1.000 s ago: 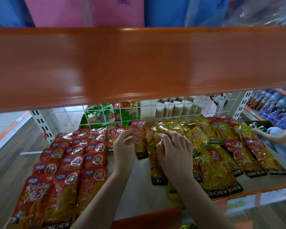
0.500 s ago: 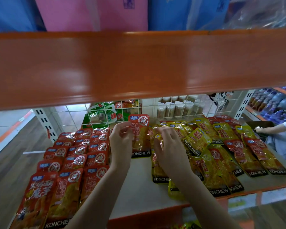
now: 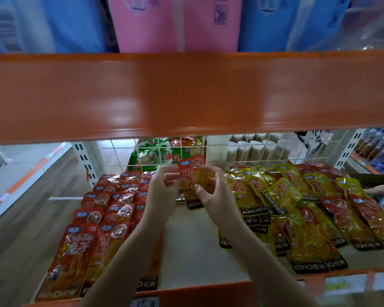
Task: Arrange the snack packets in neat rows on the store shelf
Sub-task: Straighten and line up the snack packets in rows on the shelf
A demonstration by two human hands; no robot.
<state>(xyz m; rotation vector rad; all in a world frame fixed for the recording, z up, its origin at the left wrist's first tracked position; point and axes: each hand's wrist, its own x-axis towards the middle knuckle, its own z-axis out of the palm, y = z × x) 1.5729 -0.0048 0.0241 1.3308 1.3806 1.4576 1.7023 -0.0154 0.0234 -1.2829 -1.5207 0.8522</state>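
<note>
At the far left, red snack packets (image 3: pixel 102 220) lie in overlapping rows on the pale shelf (image 3: pixel 193 258), running from the wire back grid toward the front edge. The nearest ones carry large white Chinese characters, and "KONCHEW" is printed on a black band at the bottom of each. Behind them, through the white wire grid (image 3: pixel 120 156), a green bag (image 3: pixel 151 155) sits on the far side.

Just right of the red rows, the left hand (image 3: pixel 162 189) is raised above the shelf with fingers curled, pinching the left edge of a red-topped packet (image 3: pixel 194 180). That packet is held upright in the air over the bare middle strip of the shelf; its top bears a small blue logo, a round white emblem and Chinese writing, while its lower part is yellow, with "KONC" readable on the black band. The right hand (image 3: pixel 215 193) grips its right side, thumb on the front and fingers wrapped over the edge.

Further right, yellow packets (image 3: pixel 282 193) and mixed red-and-yellow ones lie in a looser heap, several tilted across each other, all marked "KONCHEW". At the far right edge, another person's hand (image 3: pixel 379 190) reaches in.
</note>
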